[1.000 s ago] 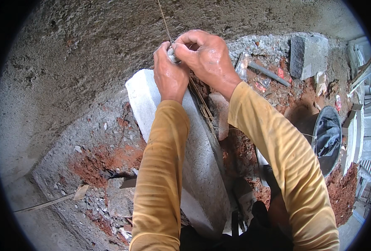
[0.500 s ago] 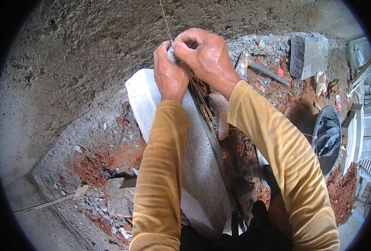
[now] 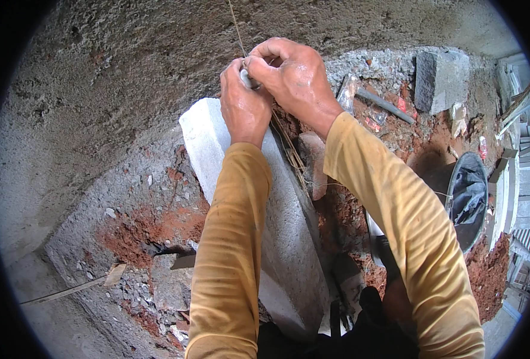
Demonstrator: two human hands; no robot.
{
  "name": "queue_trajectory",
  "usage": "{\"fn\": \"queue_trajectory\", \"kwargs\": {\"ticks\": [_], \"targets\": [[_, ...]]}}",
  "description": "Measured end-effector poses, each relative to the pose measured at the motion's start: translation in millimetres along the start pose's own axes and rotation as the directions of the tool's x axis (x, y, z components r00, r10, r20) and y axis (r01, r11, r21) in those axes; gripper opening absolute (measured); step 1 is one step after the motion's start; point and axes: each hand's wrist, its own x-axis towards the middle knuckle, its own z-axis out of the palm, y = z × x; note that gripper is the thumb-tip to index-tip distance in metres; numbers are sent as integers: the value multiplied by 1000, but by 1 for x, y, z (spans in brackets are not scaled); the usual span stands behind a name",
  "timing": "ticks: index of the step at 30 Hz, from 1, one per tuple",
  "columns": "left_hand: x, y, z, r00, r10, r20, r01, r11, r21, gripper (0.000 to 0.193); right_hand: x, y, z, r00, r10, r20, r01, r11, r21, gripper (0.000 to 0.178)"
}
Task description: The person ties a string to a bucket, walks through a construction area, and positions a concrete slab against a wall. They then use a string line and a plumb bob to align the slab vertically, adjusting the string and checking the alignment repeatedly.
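Note:
Both my hands meet above the far end of a long pale concrete block (image 3: 289,251), close to the rough wall. My left hand (image 3: 244,113) is closed around a small rounded grey metal piece (image 3: 249,79), most of it hidden by the fingers. A thin tan string (image 3: 237,29) rises from my fingertips toward the top of the view. With thumb and forefinger pinched, my right hand (image 3: 304,81) grips the string right beside the metal piece. Below the hands, a bundle of thin brown strands (image 3: 292,157) hangs along the block's right side.
A rough cement wall (image 3: 127,66) stands in front. To the right lie a hammer (image 3: 384,106), a grey block (image 3: 440,82), a broken brick (image 3: 314,166) and a black bucket (image 3: 468,203) on red soil. A wooden strip (image 3: 67,292) lies at left among rubble.
My fingers have shifted very slightly around the metal piece and the string. Both arms stay almost where they were.

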Motion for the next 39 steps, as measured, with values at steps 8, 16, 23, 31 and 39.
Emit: {"fn": "queue_trajectory", "kwargs": {"ticks": [8,16,23,31,39], "targets": [[0,1,-1,1000,-6,-8,6,1000,-2,50,2,1,5,999,23,-41,-20,998,67,19],[0,0,1,1000,5,-28,-6,999,-36,41,2,4,6,999,29,-22,-28,998,56,18],[3,-1,-1,981,-165,-104,136,960,-246,22,4,2,8,999,-13,-32,14,999,52,16],[20,20,-35,886,-418,203,438,607,-663,22,5,5,3,1000,-27,9,26,995,92,16],[39,41,-56,823,-444,354,567,686,-456,20,10,6,0,995,-82,60,71,984,161,13]]}}
